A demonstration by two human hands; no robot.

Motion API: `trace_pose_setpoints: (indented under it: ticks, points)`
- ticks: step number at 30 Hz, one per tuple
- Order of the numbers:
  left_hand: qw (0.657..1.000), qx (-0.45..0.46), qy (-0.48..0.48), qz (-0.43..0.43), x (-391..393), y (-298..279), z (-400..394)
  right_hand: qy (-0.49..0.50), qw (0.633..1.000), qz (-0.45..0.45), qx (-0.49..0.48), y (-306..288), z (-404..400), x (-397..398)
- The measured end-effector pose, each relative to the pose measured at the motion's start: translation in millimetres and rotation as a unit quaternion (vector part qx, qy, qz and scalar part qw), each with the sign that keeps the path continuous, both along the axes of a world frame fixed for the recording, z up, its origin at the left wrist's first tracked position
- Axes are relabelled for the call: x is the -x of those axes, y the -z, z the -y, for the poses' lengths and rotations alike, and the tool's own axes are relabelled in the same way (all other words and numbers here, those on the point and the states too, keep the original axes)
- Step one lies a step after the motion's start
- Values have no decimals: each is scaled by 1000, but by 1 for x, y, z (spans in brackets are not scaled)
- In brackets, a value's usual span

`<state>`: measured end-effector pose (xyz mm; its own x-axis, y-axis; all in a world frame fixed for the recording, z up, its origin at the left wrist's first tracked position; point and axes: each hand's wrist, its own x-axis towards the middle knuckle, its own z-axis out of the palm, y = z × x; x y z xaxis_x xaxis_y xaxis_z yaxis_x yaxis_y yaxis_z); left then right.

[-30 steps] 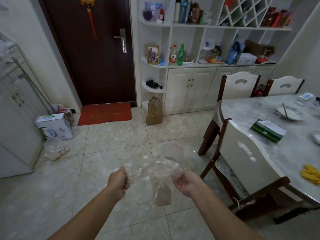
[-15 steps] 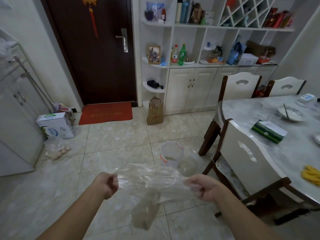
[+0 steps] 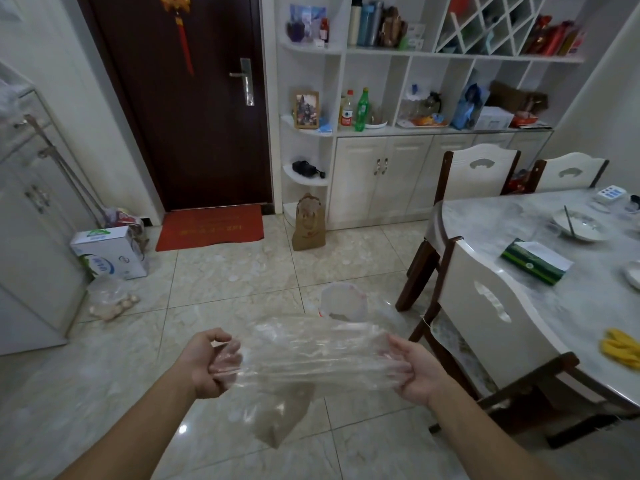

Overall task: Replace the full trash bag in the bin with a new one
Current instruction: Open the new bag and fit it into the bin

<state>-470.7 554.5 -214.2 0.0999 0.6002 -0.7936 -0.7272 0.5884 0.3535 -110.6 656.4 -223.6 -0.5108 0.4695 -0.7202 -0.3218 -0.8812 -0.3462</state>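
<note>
A clear new trash bag (image 3: 308,355) is stretched sideways between my hands at waist height, its lower end hanging down toward the floor. My left hand (image 3: 211,362) grips the bag's left edge with curled fingers. My right hand (image 3: 412,370) holds the right edge, fingers partly inside the plastic. Just beyond the bag, on the floor beside the chair, stands a small white bin (image 3: 343,301) with a red mark on its rim; its lower part is hidden behind the bag.
A dining table (image 3: 519,230) with chairs (image 3: 485,327) fills the right side. A brown paper bag (image 3: 308,223) stands by the white cabinet. At the left are a carton (image 3: 110,254), a clear bag of small items (image 3: 110,299) and a white cupboard. A red mat lies before the dark door.
My hands have pulled farther apart, spreading the bunched bag into a wide taut band. The bin behind it has come more into sight.
</note>
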Motion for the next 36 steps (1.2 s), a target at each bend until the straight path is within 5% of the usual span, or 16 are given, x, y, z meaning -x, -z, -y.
trace_pose_setpoints:
  ticks: [3,7,9,12,15,19,20,23,25,29,32,36]
  points:
    - [998,-34,15,51,-3,9,2,67,993,89,40,-4,4,6]
    - [970,-153,13,190,1,13,8,154,981,60,99,-2,7,8]
    - [974,-167,14,149,-5,8,6,196,972,72,104,0,10,10]
    - [994,-88,50,-46,-17,-1,-1,120,971,207,13,0,16,27]
    - [977,-70,137,-151,-30,-15,-8,85,864,449,-212,-10,25,55]
    - [940,-85,260,-203,-51,-34,-20,-106,788,383,-471,-49,47,103]
    - [930,-93,285,-214,-55,-40,-23,-187,740,395,-511,-51,50,112]
    - [891,-123,345,-269,-60,-54,-29,-322,607,447,-573,-50,45,127]
    - [866,-139,358,-319,-54,-58,-28,-363,579,448,-577,-48,40,130]
    - [801,-158,343,-465,-39,-54,-25,-367,611,424,-558,-41,32,127]
    - [706,-174,378,-573,-36,-46,-19,-339,609,436,-569,-40,30,127]
    - [611,-166,431,-643,-52,-34,-12,-280,739,342,-508,-48,29,132]
